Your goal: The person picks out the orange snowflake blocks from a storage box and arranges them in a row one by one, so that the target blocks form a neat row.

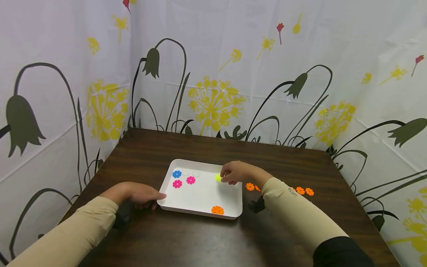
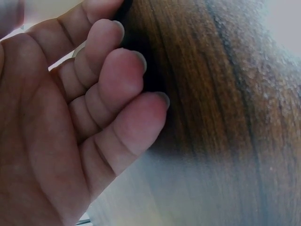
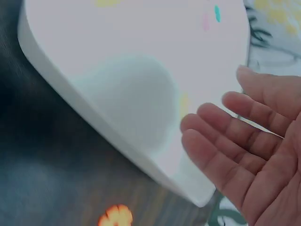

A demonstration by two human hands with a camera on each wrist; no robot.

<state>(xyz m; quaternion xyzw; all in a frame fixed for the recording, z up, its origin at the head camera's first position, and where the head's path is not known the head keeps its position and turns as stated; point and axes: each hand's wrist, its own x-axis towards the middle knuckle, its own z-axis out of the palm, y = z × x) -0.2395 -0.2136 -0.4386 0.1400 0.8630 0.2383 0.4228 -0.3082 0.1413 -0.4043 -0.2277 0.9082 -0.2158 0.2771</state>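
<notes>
A white rectangular tray (image 1: pixel 200 200) lies on the table. At its left front corner my left hand (image 1: pixel 144 193) holds the rim, thumb over the edge and the other fingers bent outside it. In the left wrist view those fingers (image 2: pixel 134 122) curl above the wood. My right hand (image 1: pixel 236 172) reaches over the tray's right side, fingertips beside a yellow flower-shaped disc (image 1: pixel 218 178). The right wrist view shows that hand's fingers (image 3: pixel 225 127) loosely extended, with the thumb apart. Also in the tray are a blue disc (image 1: pixel 176 174), two pink discs (image 1: pixel 191 180), clear discs and an orange disc (image 1: pixel 217 210).
Several orange flower discs (image 1: pixel 300 190) lie on the dark wooden table (image 1: pixel 186 241) right of the tray, partly hidden by my right forearm. A white curtain (image 1: pixel 207 55) with printed flowers hangs around the table's back and sides.
</notes>
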